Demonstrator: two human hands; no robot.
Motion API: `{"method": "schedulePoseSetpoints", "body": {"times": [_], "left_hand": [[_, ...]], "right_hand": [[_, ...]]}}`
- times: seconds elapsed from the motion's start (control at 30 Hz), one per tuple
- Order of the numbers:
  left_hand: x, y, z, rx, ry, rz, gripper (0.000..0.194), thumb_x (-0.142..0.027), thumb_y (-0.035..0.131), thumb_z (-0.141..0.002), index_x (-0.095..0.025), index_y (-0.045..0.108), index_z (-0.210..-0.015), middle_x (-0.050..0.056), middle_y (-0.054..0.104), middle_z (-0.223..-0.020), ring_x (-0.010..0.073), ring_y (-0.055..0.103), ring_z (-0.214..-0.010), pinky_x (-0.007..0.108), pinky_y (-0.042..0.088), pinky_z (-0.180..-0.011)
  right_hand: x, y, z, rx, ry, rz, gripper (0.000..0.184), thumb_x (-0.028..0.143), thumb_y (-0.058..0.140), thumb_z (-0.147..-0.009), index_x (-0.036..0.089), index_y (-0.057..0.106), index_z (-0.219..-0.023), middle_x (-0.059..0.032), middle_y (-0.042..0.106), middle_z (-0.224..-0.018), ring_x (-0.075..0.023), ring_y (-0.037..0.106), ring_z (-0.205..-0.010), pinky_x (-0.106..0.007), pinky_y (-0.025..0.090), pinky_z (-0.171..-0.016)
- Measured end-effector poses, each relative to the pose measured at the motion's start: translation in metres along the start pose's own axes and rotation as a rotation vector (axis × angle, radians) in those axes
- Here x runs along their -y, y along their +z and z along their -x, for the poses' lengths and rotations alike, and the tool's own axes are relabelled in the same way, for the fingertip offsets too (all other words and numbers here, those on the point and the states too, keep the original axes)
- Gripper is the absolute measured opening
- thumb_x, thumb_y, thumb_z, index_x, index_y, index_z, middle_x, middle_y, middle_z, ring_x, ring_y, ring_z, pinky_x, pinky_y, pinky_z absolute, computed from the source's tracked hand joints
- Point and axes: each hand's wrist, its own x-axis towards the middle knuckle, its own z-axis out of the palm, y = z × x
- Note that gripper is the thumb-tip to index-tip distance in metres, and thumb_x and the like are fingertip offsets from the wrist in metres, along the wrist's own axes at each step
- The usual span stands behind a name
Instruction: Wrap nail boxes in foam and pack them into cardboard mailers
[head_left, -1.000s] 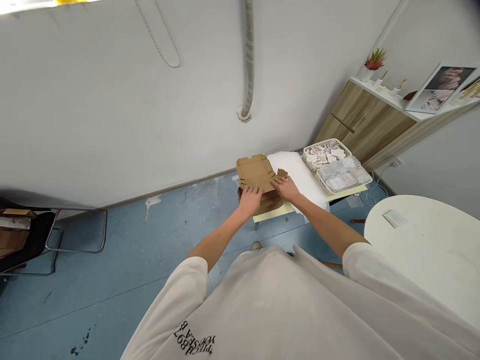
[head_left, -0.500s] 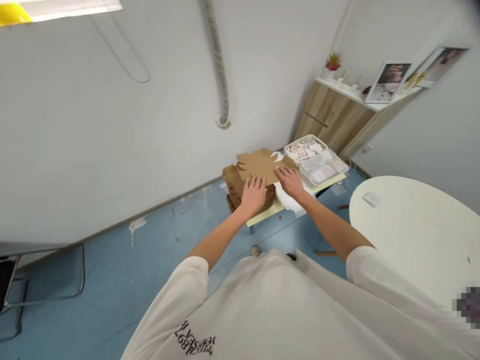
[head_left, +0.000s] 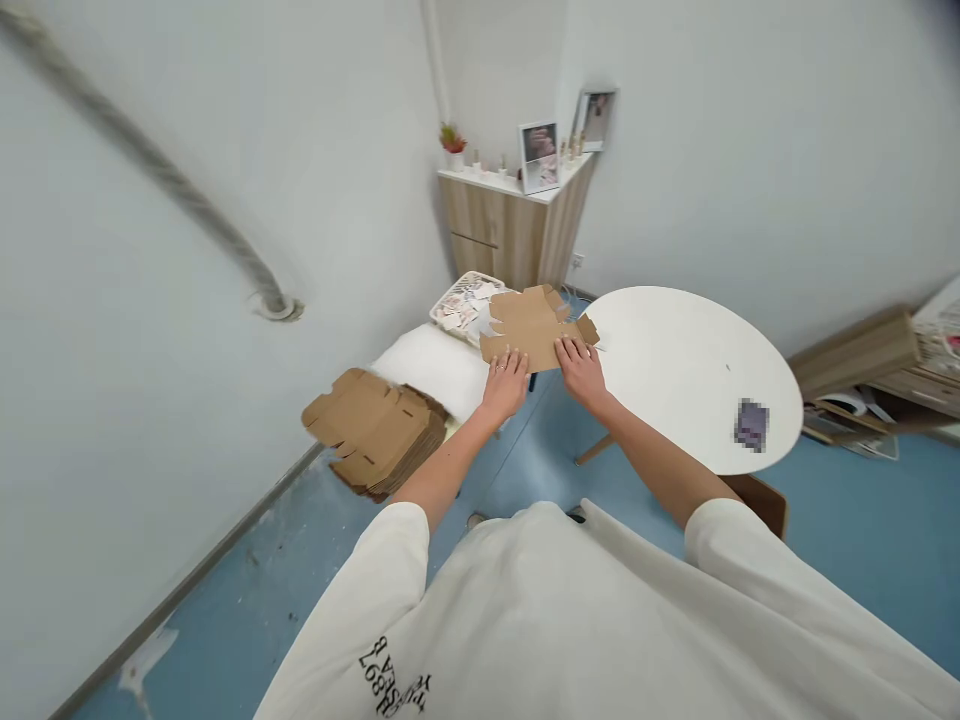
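A flat, unfolded cardboard box [head_left: 534,325] with notched flaps is held out in front of me, brown side up. My left hand [head_left: 508,383] grips its near left edge, fingers on top and the thumb hidden beneath. At the near right edge my right hand [head_left: 580,368] grips it the same way. To the left, a stack of flat cardboard boxes [head_left: 375,425] lies on the end of a low table. The held sheet is apart from that stack, in the air between the low table and the round table.
A white round table [head_left: 675,350] stands to the right, with a pixelated patch on it. Behind the stack lie a white sheet [head_left: 431,365] and a basket of small cards [head_left: 469,300]. A wooden cabinet [head_left: 499,225] with picture frames fills the corner. A pipe [head_left: 172,180] runs along the left wall.
My view has swung to the right. Both hands have carried the cardboard box off the stack and away from it, toward the round table.
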Motion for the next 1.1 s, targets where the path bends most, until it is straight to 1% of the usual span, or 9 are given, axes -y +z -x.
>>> {"method": "schedulePoseSetpoints", "body": {"times": [0.13,0.27,0.37,0.43,0.5,0.63,0.8,0.93,1.1], "left_hand": [[-0.078,0.034,-0.046,0.041,0.093,0.022,0.058,-0.038,0.028,-0.106,-0.016,0.036,-0.158,0.012,0.034,-0.165,0.029,0.027,-0.153,0.05,0.018,-0.127],[-0.148,0.069,-0.078,0.096,0.167,0.067,0.063,-0.046,0.032,-0.104,-0.017,0.032,-0.16,0.013,0.03,-0.166,0.0302,0.023,-0.155,0.051,0.016,-0.127],[-0.19,0.093,-0.095,0.146,0.215,0.097,0.063,-0.047,0.03,-0.105,-0.018,0.031,-0.16,0.013,0.028,-0.167,0.0295,0.02,-0.156,0.051,0.016,-0.127],[-0.211,0.107,-0.105,0.183,0.255,0.112,0.063,-0.048,0.03,-0.105,-0.017,0.031,-0.16,0.014,0.027,-0.168,0.0294,0.021,-0.156,0.051,0.015,-0.127],[-0.228,0.121,-0.115,0.227,0.299,0.124,0.064,-0.049,0.033,-0.105,-0.016,0.031,-0.16,0.014,0.026,-0.168,0.03,0.021,-0.156,0.051,0.015,-0.127],[-0.249,0.146,-0.132,0.324,0.377,0.143,0.066,-0.049,0.037,-0.103,-0.018,0.03,-0.16,0.014,0.025,-0.168,0.0308,0.019,-0.156,0.051,0.014,-0.127],[-0.259,0.18,-0.159,0.428,0.452,0.146,0.066,-0.047,0.037,-0.103,-0.017,0.027,-0.161,0.015,0.023,-0.169,0.031,0.018,-0.156,0.051,0.014,-0.126],[-0.261,0.208,-0.19,0.516,0.516,0.153,0.067,-0.047,0.037,-0.102,-0.018,0.026,-0.162,0.014,0.023,-0.169,0.0311,0.019,-0.156,0.052,0.014,-0.126],[-0.256,0.237,-0.231,0.607,0.588,0.145,0.065,-0.043,0.039,-0.102,-0.016,0.028,-0.161,0.016,0.024,-0.168,0.0326,0.021,-0.155,0.052,0.016,-0.125]], "right_hand": [[-0.082,0.003,0.052,0.03,0.1,0.088,0.068,0.015,0.036,-0.094,0.007,0.028,-0.16,-0.0194,0.038,-0.161,-0.0353,0.035,-0.142,-0.05,0.027,-0.113],[-0.149,0.005,0.1,0.109,0.185,0.095,0.072,0.016,0.038,-0.092,0.006,0.024,-0.162,-0.0201,0.038,-0.161,-0.0361,0.035,-0.141,-0.05,0.027,-0.113],[-0.188,0.009,0.13,0.143,0.246,0.086,0.071,0.015,0.036,-0.092,0.007,0.025,-0.162,-0.0195,0.037,-0.161,-0.0355,0.034,-0.142,-0.05,0.026,-0.114],[-0.208,0.014,0.148,0.164,0.289,0.079,0.069,0.015,0.033,-0.093,0.007,0.026,-0.161,-0.0188,0.037,-0.161,-0.0346,0.033,-0.143,-0.05,0.025,-0.115],[-0.225,0.022,0.163,0.193,0.331,0.069,0.067,0.015,0.031,-0.094,0.007,0.028,-0.16,-0.0186,0.037,-0.161,-0.0342,0.032,-0.143,-0.049,0.025,-0.115],[-0.249,0.042,0.187,0.263,0.412,0.043,0.066,0.016,0.032,-0.094,0.007,0.03,-0.159,-0.0188,0.036,-0.162,-0.0346,0.031,-0.143,-0.048,0.024,-0.115],[-0.266,0.068,0.2,0.35,0.504,0.029,0.067,0.016,0.034,-0.093,0.007,0.031,-0.159,-0.0194,0.039,-0.16,-0.0345,0.034,-0.142,-0.049,0.026,-0.115],[-0.28,0.09,0.195,0.431,0.574,0.03,0.068,0.018,0.037,-0.092,0.008,0.032,-0.159,-0.0197,0.04,-0.159,-0.0345,0.037,-0.14,-0.048,0.029,-0.113],[-0.295,0.118,0.177,0.541,0.655,0.015,0.065,0.018,0.036,-0.093,0.009,0.036,-0.157,-0.0197,0.043,-0.157,-0.034,0.039,-0.139,-0.047,0.031,-0.111]]}}
